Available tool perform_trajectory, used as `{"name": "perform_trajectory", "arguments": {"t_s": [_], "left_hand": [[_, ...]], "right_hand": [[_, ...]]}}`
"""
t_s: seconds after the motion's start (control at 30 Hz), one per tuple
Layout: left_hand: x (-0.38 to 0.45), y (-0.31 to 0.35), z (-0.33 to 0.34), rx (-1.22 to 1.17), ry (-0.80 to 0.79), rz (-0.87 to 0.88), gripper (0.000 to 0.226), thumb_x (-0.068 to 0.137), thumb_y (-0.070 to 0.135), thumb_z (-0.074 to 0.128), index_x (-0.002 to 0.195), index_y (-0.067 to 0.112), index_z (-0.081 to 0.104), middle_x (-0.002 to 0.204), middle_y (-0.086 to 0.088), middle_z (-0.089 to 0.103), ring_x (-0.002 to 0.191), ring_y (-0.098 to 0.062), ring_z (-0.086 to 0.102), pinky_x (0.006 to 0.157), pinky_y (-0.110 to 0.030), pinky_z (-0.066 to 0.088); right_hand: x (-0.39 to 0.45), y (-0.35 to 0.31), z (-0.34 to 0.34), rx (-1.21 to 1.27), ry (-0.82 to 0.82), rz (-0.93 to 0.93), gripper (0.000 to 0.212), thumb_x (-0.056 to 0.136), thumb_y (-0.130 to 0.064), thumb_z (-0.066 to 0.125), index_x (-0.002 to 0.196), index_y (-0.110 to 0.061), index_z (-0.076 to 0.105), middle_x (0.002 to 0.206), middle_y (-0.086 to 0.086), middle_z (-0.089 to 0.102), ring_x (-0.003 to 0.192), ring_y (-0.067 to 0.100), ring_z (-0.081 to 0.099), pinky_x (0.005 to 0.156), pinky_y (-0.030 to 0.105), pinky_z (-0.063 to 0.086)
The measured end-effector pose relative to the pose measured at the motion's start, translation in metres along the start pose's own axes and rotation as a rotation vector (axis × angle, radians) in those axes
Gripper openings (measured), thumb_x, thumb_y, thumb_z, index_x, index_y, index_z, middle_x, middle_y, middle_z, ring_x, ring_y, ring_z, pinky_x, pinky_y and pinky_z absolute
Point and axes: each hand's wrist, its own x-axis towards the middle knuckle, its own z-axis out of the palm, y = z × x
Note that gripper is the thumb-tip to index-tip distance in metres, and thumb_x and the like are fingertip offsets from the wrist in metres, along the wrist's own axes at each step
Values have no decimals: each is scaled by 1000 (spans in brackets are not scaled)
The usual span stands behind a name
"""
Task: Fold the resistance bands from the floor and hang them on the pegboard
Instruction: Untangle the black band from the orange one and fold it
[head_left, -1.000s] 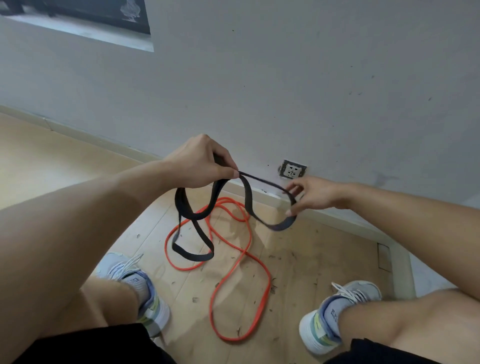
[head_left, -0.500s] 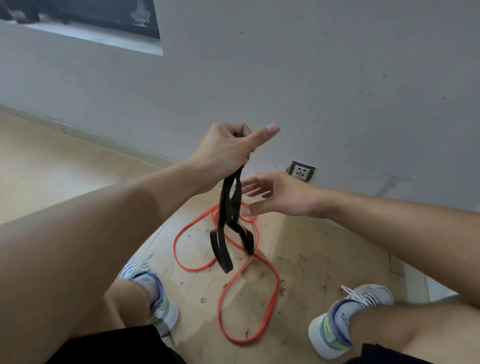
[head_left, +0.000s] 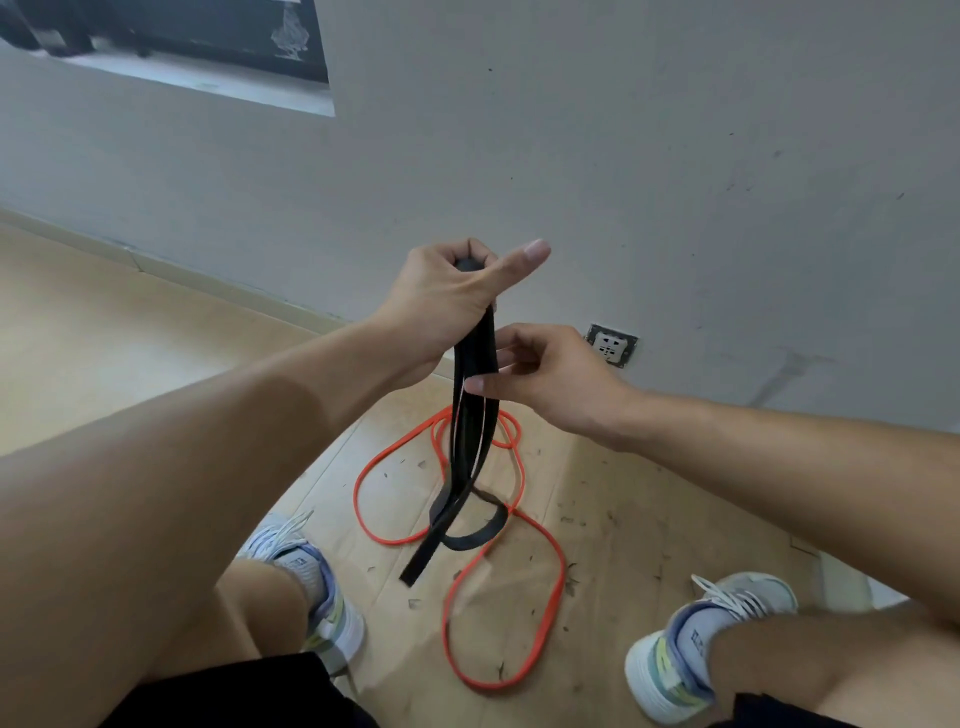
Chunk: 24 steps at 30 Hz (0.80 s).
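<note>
left hand (head_left: 447, 296) grips black band (head_left: 470, 441); fold top hidden in fist.

left hand (head_left: 447, 296) up high, gripping the top of the folded band (head_left: 470, 441), which hangs straight down. right hand (head_left: 545, 379) just right of it and lower, thumb touching the strands. second band (head_left: 498, 587) loose on the floor (head_left: 156, 332) below, between the two shoes: left shoe (head_left: 306, 577), right shoe (head_left: 696, 644). wall (head_left: 623, 156) behind, socket (head_left: 612, 344) low on it, right of the hands
</note>
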Motion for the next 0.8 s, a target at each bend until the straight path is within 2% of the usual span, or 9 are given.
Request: {"name": "perform_trajectory", "arguments": {"t_s": [0.1,0.2,0.3,0.43,0.5,0.57,0.63,0.7,0.8], "left_hand": [[3,-4,-2,-10,-10,-3,39,75,34,88,74,17,54,67,-5,47,65,-22,44,61,-32,42],[6,-8,-4,-60,0,1,29,78,14,87,78,14,58,68,-2,57,65,-23,56,67,-34,55],[6,-9,-5,-108,13,-15,19,80,10,85,87,7,68,85,-14,72,85,-33,75,87,-39,62],[3,-7,-3,-149,24,-37,19,84,8,81,100,5,73,111,-21,74,100,-28,76,92,-40,61],[2,-5,-2,-116,25,-21,21,82,11,84,100,8,73,109,-19,75,100,-28,75,92,-40,61],[1,-4,0,-48,43,17,22,78,17,88,95,13,75,97,-13,75,91,-24,75,88,-40,62],[1,-4,0,5,74,57,21,76,21,89,89,15,74,84,-6,73,85,-24,75,86,-38,63],[0,-3,0,-24,88,56,20,76,19,89,85,12,72,74,-4,72,82,-29,75,84,-40,63],[0,-3,0,-77,88,38,21,77,17,88,84,9,70,72,-5,71,75,-22,75,81,-39,64]], "right_hand": [[0,-1,-1,-43,14,3,25,88,-22,82,113,-21,76,103,-8,80,93,4,76,87,21,57],[-2,-3,-1,-47,39,10,24,88,-20,83,111,-21,77,102,-11,79,88,2,76,82,20,57],[0,-3,-1,-85,117,19,23,83,-24,87,104,-22,78,101,-12,79,88,3,76,89,30,60],[0,-5,-1,-102,130,44,29,79,-33,89,105,-27,76,104,-12,78,90,3,76,87,29,60],[-1,-6,0,-96,127,29,26,82,-32,87,105,-25,76,101,-11,78,88,2,75,83,22,58],[-2,-7,1,-112,134,11,17,87,-30,83,101,-24,76,94,-10,78,83,1,73,72,9,54],[-3,-7,2,-133,133,2,9,90,-28,80,97,-25,74,90,-8,77,83,2,72,66,4,50],[-4,-8,3,-129,116,1,10,91,-29,79,99,-25,74,92,-4,78,85,4,73,70,8,53],[-5,-10,5,-127,78,1,21,88,-37,81,104,-24,76,96,0,78,87,9,72,75,19,56]]}}
